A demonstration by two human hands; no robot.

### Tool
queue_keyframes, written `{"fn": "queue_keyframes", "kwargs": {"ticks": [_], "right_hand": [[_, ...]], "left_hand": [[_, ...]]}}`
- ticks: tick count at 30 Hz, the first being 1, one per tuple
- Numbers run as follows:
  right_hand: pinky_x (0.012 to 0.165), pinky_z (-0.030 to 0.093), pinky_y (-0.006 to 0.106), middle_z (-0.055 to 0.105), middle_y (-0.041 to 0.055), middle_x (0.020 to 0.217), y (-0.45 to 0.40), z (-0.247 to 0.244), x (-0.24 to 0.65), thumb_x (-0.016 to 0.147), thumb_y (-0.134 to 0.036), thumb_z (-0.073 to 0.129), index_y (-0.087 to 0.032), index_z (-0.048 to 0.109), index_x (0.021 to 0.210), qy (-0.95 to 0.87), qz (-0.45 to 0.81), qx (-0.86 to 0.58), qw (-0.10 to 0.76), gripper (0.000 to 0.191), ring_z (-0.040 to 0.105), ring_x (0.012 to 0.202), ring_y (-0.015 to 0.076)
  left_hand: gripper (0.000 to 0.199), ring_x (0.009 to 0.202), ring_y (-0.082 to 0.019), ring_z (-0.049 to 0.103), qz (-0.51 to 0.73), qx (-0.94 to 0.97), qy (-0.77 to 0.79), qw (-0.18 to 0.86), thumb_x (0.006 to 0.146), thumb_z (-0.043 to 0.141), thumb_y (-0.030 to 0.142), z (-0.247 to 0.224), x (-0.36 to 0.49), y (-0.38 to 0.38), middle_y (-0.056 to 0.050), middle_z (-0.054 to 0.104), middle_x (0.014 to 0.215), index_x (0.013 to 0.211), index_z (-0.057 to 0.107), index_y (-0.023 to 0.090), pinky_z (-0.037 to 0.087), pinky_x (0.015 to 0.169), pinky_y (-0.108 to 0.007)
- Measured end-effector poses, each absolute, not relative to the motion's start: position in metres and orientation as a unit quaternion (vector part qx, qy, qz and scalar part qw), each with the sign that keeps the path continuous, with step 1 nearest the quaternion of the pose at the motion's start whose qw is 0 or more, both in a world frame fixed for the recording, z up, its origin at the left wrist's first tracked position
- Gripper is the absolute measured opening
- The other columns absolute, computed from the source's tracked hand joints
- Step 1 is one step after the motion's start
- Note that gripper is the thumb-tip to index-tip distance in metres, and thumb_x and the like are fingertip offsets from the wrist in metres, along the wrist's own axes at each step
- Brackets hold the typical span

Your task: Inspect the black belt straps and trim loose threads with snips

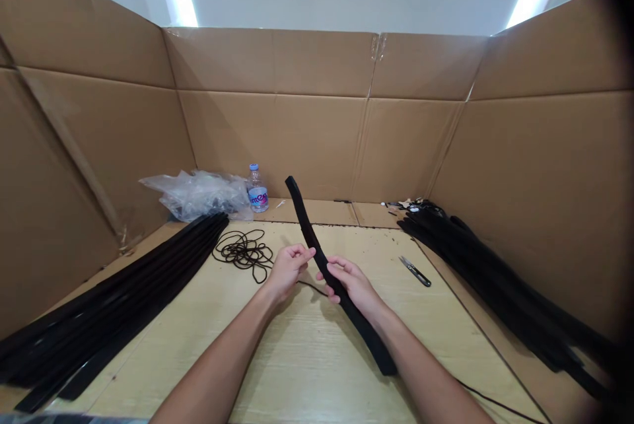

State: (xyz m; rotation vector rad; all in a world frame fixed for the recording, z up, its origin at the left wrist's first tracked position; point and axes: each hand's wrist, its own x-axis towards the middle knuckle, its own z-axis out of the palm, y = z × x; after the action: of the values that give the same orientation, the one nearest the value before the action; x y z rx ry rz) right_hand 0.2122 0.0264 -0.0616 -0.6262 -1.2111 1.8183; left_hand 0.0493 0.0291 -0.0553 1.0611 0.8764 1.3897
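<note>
A long black strip (364, 329) slants across the middle of the view, its far end raised and its near end toward my right forearm. My right hand (349, 280) is wrapped round the strip near its middle, thumb on top and fingers beneath. Just to the left, my left hand (291, 268) has its thumb and fingertips closed at the strip's left edge. A thin dark cord (312, 287) runs between my hands under the strip. Its loose coils (244, 252) lie on the pale board (198, 345), beyond my left hand.
Black strips lie bundled at the left (133, 292) and at the right (490, 279). Small thread snips (416, 271) rest right of my hands. Clear plastic bags (198, 194) and a water bottle (257, 191) stand at the back left. Cardboard walls (307, 140) surround the board.
</note>
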Motion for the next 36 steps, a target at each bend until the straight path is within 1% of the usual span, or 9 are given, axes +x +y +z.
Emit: {"fn": "queue_keyframes", "kwargs": {"ticks": [5,8,11,16,22,24,29,32,36], "right_hand": [[0.044,0.039,0.016,0.055,-0.0013,0.062,0.023,-0.066,0.214,0.065,-0.035,0.079,-0.01,0.063,0.089,-0.513,0.697,-0.287,0.412,0.039,0.048,0.049,0.0056],[0.044,0.042,0.018,0.059,-0.0008,0.066,0.017,-0.064,0.214,0.065,-0.035,0.08,-0.013,0.057,0.086,-0.53,0.697,-0.264,0.405,0.038,0.052,0.048,0.0069],[0.037,0.037,0.017,0.066,0.003,0.077,0.016,-0.062,0.212,0.068,-0.039,0.077,-0.017,0.048,0.086,-0.519,0.706,-0.242,0.417,0.041,0.052,0.044,0.0073],[0.031,0.027,0.016,0.065,0.0041,0.066,0.029,-0.063,0.21,0.066,-0.056,0.072,-0.017,0.047,0.079,-0.455,0.741,-0.231,0.437,0.048,0.045,0.037,0.0072],[0.039,0.034,0.014,0.066,0.0064,0.067,0.027,-0.062,0.215,0.066,-0.039,0.078,-0.009,0.061,0.094,-0.471,0.746,-0.245,0.403,0.045,0.05,0.046,0.0061],[0.042,0.037,0.015,0.065,0.0052,0.067,0.023,-0.061,0.216,0.065,-0.035,0.079,-0.008,0.062,0.089,-0.48,0.747,-0.246,0.388,0.041,0.051,0.049,0.006],[0.043,0.045,0.019,0.06,-0.0031,0.059,0.016,-0.06,0.216,0.058,-0.029,0.084,-0.016,0.047,0.075,-0.496,0.741,-0.227,0.391,0.043,0.053,0.045,0.0088],[0.039,0.043,0.019,0.068,0.0029,0.072,0.017,-0.06,0.214,0.058,-0.029,0.084,-0.017,0.041,0.076,-0.516,0.722,-0.221,0.403,0.048,0.061,0.05,0.0137],[0.039,0.038,0.018,0.07,0.007,0.077,0.022,-0.06,0.212,0.068,-0.039,0.077,-0.018,0.039,0.076,-0.496,0.72,-0.203,0.441,0.044,0.056,0.045,0.0101]], "left_hand": [[0.043,0.037,0.0,0.019,0.575,0.446,0.382,0.57,0.056,0.083,0.04,-0.056,0.054,0.026,0.011,0.032,0.044,0.066,0.051,0.013,0.007,0.037,-0.016],[0.044,0.037,0.001,0.018,0.569,0.442,0.378,0.581,0.056,0.082,0.042,-0.056,0.054,0.024,0.011,0.031,0.045,0.066,0.05,0.014,0.008,0.037,-0.016],[0.045,0.036,0.0,0.018,0.57,0.442,0.375,0.582,0.058,0.082,0.043,-0.056,0.053,0.024,0.011,0.029,0.044,0.063,0.047,0.015,0.008,0.036,-0.016],[0.045,0.036,0.001,0.016,0.576,0.442,0.378,0.575,0.06,0.081,0.042,-0.056,0.051,0.026,0.012,0.028,0.043,0.061,0.044,0.016,0.008,0.035,-0.015],[0.046,0.037,0.001,0.016,0.558,0.441,0.376,0.595,0.057,0.082,0.044,-0.055,0.049,0.025,0.012,0.025,0.046,0.065,0.047,0.016,0.007,0.035,-0.015],[0.046,0.038,0.001,0.016,0.546,0.443,0.37,0.607,0.055,0.083,0.044,-0.054,0.049,0.024,0.012,0.027,0.047,0.068,0.05,0.015,0.007,0.035,-0.015],[0.045,0.038,0.001,0.016,0.534,0.451,0.361,0.618,0.054,0.084,0.041,-0.051,0.049,0.019,0.012,0.027,0.047,0.066,0.05,0.014,0.008,0.036,-0.015],[0.043,0.037,0.0,0.018,0.536,0.455,0.363,0.612,0.056,0.083,0.04,-0.051,0.049,0.019,0.011,0.028,0.044,0.063,0.049,0.015,0.008,0.036,-0.015],[0.043,0.037,0.0,0.017,0.557,0.451,0.367,0.593,0.057,0.082,0.04,-0.051,0.048,0.021,0.012,0.027,0.044,0.063,0.047,0.016,0.008,0.035,-0.015]]}}
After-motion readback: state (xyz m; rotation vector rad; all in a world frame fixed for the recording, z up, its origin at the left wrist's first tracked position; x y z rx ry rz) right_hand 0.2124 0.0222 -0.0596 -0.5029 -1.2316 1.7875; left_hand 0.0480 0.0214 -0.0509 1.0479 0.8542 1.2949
